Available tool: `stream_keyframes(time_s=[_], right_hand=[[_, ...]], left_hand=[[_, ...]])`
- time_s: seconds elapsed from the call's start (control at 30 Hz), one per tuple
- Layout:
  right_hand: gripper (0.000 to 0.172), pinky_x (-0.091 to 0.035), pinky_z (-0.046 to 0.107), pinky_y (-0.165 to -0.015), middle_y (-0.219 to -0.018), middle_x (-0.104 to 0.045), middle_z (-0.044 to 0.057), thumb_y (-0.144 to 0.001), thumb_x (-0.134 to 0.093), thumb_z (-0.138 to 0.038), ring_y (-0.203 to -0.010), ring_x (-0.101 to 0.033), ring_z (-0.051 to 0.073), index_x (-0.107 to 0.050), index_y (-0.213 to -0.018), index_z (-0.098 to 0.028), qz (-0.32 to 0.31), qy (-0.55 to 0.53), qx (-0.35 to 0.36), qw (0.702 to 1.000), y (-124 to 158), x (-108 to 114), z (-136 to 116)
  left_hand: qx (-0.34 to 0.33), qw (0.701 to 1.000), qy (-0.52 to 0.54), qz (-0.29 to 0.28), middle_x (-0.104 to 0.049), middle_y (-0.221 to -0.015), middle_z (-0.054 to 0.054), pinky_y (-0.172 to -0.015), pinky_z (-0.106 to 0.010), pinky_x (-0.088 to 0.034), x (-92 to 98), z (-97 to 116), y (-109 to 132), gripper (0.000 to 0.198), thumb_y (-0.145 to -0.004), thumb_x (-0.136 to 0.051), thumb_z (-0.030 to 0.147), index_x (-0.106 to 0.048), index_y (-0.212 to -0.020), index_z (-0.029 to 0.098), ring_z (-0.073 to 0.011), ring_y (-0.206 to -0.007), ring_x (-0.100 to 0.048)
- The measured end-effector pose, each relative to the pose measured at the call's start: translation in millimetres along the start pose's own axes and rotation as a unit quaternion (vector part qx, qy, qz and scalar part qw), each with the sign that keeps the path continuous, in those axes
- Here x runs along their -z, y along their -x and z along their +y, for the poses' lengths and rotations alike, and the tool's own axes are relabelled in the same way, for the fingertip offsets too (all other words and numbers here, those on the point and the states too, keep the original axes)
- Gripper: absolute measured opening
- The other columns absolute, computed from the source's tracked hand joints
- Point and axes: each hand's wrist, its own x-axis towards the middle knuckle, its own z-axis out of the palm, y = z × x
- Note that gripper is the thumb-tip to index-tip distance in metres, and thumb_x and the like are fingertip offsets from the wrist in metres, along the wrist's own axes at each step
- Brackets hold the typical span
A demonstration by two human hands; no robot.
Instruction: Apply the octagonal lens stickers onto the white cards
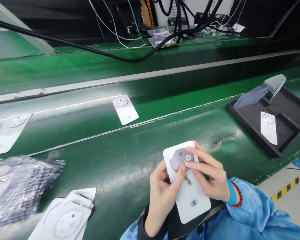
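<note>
A white plate (192, 200) held tight.
The left grip (162, 196) and right grip (206, 170) clamp it, touching its gray disc (178, 159).

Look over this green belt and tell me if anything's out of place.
Loose tweezers lie on the green belt, beside the black foam tray, and a yellow scrap or residue streaks along the belt's seam. Neither looks like it belongs there.

A factory assembly line, green conveyor belt (95, 133), white plug-shaped cards (125, 109), overhead cables (72, 45)
</note>
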Motion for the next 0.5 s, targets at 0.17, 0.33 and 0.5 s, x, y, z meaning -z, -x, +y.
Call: stream_keyframes(time_s=[0.17,0.33,0.5], right_hand=[[0.028,-0.056,0.041,-0.099,-0.131,-0.063,0.009,-0.094,-0.051,-0.012,-0.127,-0.057,0.025,-0.070,-0.113,-0.023,0.002,-0.067,-0.061,0.996,-2.5,0.7,8.9],[0.033,-0.048,0.050,-0.107,-0.137,-0.058,0.013,-0.092,-0.059,-0.019,-0.133,-0.050,0.027,-0.062,-0.125,-0.019,-0.105,0.051,-0.027,0.993,11.7,-4.7,45.7],[0.043,-0.046,0.056,-0.107,-0.140,-0.055,0.016,-0.089,-0.067,-0.026,-0.134,-0.048,0.030,-0.057,-0.130,-0.016,-0.250,0.173,-0.022,0.952,34.8,-16.0,82.4]], left_hand=[[-0.038,0.995,-0.023,0.086,-0.071,-0.067,-0.004,-0.043,-0.021,-0.048,13.8,-14.9,-2.1,0.036,-0.070,-0.077,0.044,-0.071,-0.090,0.015,-0.0150,-0.050,-0.061],[-0.019,0.967,-0.052,0.248,-0.073,-0.075,-0.003,-0.046,-0.021,-0.050,56.1,-16.2,-0.4,0.039,-0.065,-0.081,0.042,-0.070,-0.092,0.016,-0.0152,-0.055,-0.062],[-0.020,0.942,-0.143,0.303,-0.070,-0.067,-0.002,-0.043,-0.022,-0.047,86.8,-18.7,-3.2,0.048,-0.068,-0.079,0.043,-0.068,-0.106,0.016,-0.0163,-0.051,-0.061]])
